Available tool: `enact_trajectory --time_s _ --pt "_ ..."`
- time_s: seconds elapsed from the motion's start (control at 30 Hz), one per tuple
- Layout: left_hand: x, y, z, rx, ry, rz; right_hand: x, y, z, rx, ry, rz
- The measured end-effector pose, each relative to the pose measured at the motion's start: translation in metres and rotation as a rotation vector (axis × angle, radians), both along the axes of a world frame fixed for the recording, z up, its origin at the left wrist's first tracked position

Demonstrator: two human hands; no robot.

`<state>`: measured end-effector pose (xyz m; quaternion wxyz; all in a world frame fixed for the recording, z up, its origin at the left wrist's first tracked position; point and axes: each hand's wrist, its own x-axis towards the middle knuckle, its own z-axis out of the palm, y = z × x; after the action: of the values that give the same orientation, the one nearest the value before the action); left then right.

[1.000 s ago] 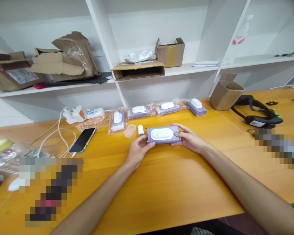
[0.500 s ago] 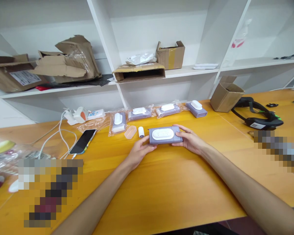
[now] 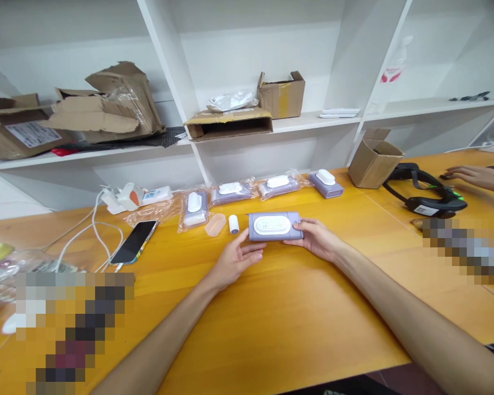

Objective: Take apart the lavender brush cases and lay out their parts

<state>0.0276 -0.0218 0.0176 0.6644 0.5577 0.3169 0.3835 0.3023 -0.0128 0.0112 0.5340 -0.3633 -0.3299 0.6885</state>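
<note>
Lavender rectangular plastic device with a white oval pad on top sits mid-surface, long side left-right, just off or resting on the yellow wooden surface (can't tell which). Right hand has its right end: fingers curled over the far edge, thumb at the near edge, closed snug on it. Left hand is off the grip, palm turned up, fingers loosely spread and open, holding nothing. Its fingertips are right at the device's lower left corner; can't tell whether they touch.

Just left of the device: small white cylinder, upright, then a translucent peach oval cap beside it, both apart from the hands.

Behind, a row along the back of the surface: three matching lavender devices in clear plastic bags and one unbagged lavender device at the right end.

Further left: black smartphone lying flat, white cables looped near it, white charger plugs behind.

Right side: open brown cardboard box, black headset next to it, and another person's hand at the far right edge, well apart.

White shelf behind carries torn cardboard boxes and a flat open carton.
</note>
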Motion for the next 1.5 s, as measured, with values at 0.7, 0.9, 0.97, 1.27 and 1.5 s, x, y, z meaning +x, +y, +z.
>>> enact_trajectory --time_s 0.7,0.9,0.97,1.27,1.5 --pt "0.006 -0.005 0.001 0.05 -0.015 0.054 -0.003 0.002 -0.005 0.032 0.001 -0.018" --pt "0.015 -0.008 -0.011 0.116 0.002 0.297 -0.002 -0.003 0.0 0.066 -0.088 0.068" --pt "0.016 -0.007 -0.012 0.109 -0.017 0.331 0.0 -0.004 0.0 0.098 -0.162 0.075" --pt "0.013 -0.003 -0.016 0.009 -0.072 0.277 -0.005 -0.005 -0.003 0.093 -0.233 0.018" --pt "0.013 -0.003 -0.014 0.121 -0.031 0.219 -0.006 -0.004 -0.005 0.08 -0.256 0.021"
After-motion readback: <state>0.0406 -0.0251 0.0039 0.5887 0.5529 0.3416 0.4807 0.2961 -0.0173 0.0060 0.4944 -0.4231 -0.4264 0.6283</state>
